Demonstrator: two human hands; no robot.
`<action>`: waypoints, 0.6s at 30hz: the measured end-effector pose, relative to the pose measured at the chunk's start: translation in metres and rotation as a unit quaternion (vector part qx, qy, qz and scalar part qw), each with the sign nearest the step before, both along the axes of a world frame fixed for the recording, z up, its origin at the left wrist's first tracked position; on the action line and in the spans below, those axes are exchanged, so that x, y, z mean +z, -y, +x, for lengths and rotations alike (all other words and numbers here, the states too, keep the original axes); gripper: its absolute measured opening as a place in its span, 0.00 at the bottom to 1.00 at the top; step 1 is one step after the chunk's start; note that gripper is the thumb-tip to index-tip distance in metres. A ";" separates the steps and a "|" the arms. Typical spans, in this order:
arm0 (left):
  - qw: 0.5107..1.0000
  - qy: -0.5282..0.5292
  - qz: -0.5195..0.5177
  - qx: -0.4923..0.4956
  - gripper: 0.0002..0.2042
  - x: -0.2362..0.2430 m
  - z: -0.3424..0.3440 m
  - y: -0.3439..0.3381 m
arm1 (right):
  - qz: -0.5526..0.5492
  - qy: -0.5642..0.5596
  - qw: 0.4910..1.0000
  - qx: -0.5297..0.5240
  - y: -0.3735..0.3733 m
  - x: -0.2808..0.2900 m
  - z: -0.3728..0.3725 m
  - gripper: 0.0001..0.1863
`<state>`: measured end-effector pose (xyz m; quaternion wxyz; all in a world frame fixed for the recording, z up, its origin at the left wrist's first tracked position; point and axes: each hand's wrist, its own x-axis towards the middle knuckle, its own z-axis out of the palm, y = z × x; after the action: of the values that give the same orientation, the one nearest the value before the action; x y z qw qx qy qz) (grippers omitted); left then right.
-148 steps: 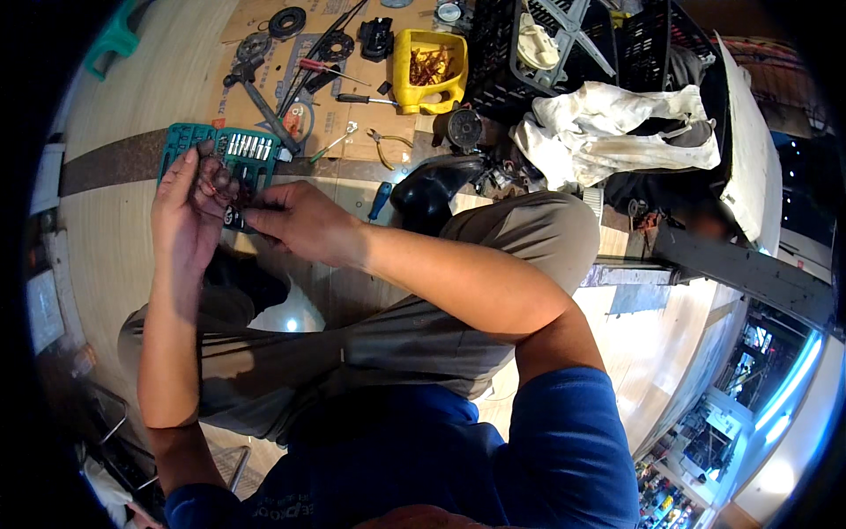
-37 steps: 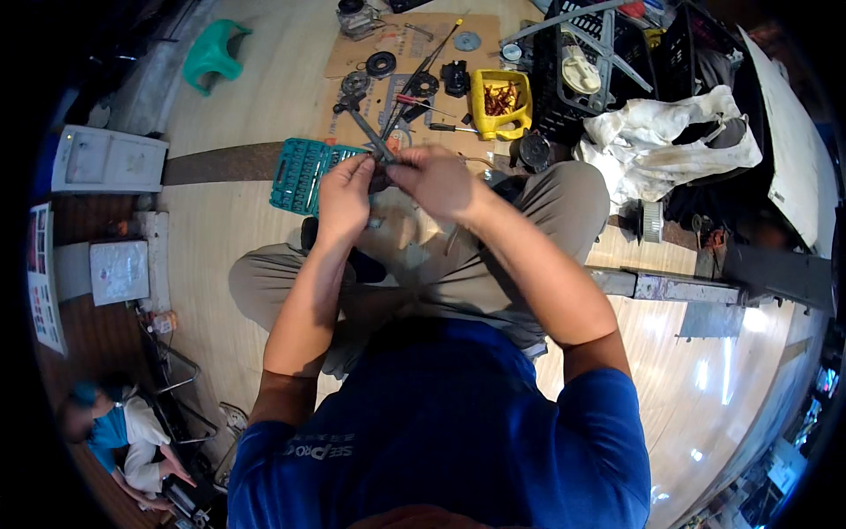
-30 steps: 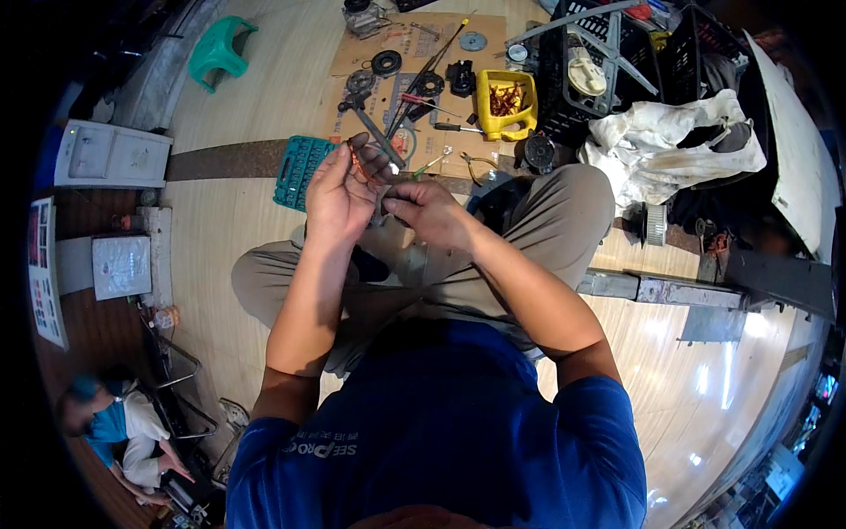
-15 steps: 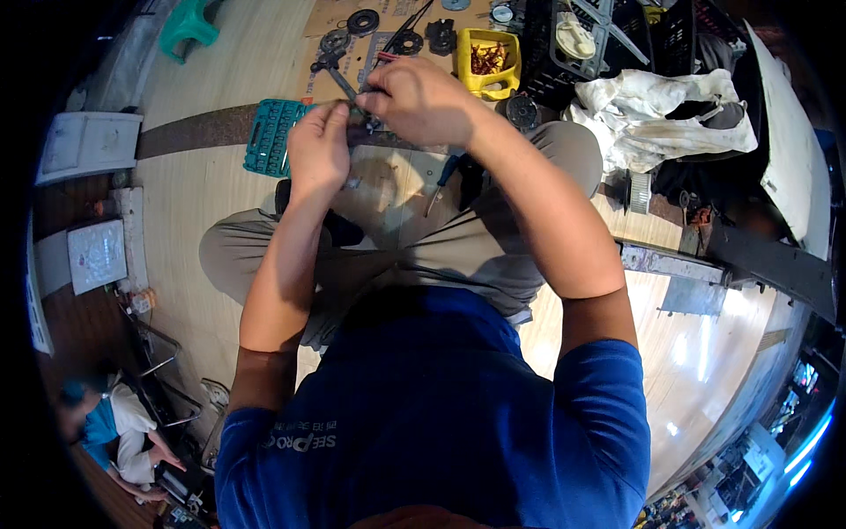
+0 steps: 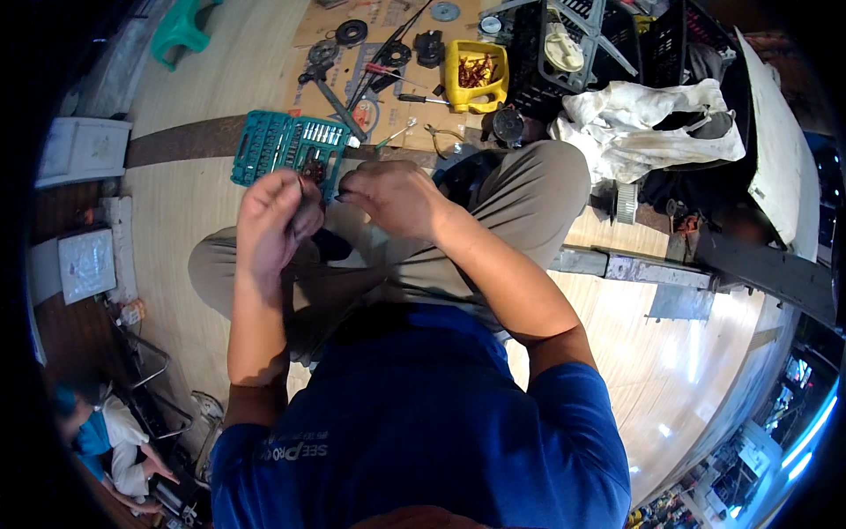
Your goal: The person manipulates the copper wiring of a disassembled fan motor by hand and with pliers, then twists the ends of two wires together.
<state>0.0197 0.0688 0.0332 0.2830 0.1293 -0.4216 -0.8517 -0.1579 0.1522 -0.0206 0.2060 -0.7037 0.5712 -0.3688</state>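
Note:
Over my lap, my left hand (image 5: 271, 220) is closed, fingers curled round something small and dark that I cannot make out. Just to its right, my right hand (image 5: 398, 196) is closed too, palm down. A dark bit shows at its fingertips, too small to name. The hands are apart. Right beyond the left hand lies an open teal socket-set case (image 5: 253, 145) with metal sockets in it. Beyond the right hand, pliers (image 5: 443, 138), a red-handled screwdriver (image 5: 384, 70) and a black-handled screwdriver (image 5: 421, 99) lie on cardboard (image 5: 308, 26).
A cut-open yellow jug (image 5: 453, 79) holds copper-coloured pieces. Dark round machine parts (image 5: 352, 33) lie on the cardboard. To the right are a black cylindrical part (image 5: 507, 129), a white cloth (image 5: 608, 128) and black crates (image 5: 520, 75). A green stool (image 5: 180, 31) stands far left; another person sits lower left.
Both hands have come back from the cardboard toward my lap and moved apart. The teal case, pliers and screwdrivers show more fully now. The whole view has shifted slightly.

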 end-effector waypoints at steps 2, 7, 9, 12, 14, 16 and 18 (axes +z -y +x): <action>0.963 0.250 -0.098 0.036 0.06 0.003 0.008 -0.010 | 0.009 -0.046 0.999 0.001 0.001 0.005 -0.006 0.08; 0.863 0.385 -0.326 0.027 0.07 -0.013 0.004 -0.016 | 0.009 -0.165 0.986 0.009 0.006 0.009 -0.006 0.06; 0.814 0.416 -0.406 0.023 0.06 -0.024 0.004 -0.018 | 0.005 -0.182 0.983 0.000 0.008 0.007 -0.004 0.05; 0.753 0.475 -0.453 0.045 0.07 -0.036 0.001 -0.021 | 0.005 -0.183 0.983 -0.008 0.012 0.006 -0.002 0.06; 0.709 0.509 -0.485 0.060 0.07 -0.048 -0.001 -0.022 | 0.001 -0.135 0.991 -0.022 0.012 0.002 0.003 0.07; 0.730 0.523 -0.411 0.155 0.09 -0.062 -0.012 -0.019 | -0.001 -0.083 0.996 -0.033 0.013 0.001 0.012 0.07; 0.821 0.439 -0.299 0.209 0.09 -0.064 -0.021 -0.018 | 0.030 0.063 0.991 -0.117 0.011 0.002 0.026 0.07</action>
<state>-0.0016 0.0864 -0.0305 0.2639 0.4832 -0.6984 -0.4573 -0.1315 0.1413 -0.0182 0.2183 -0.6008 0.6462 -0.4169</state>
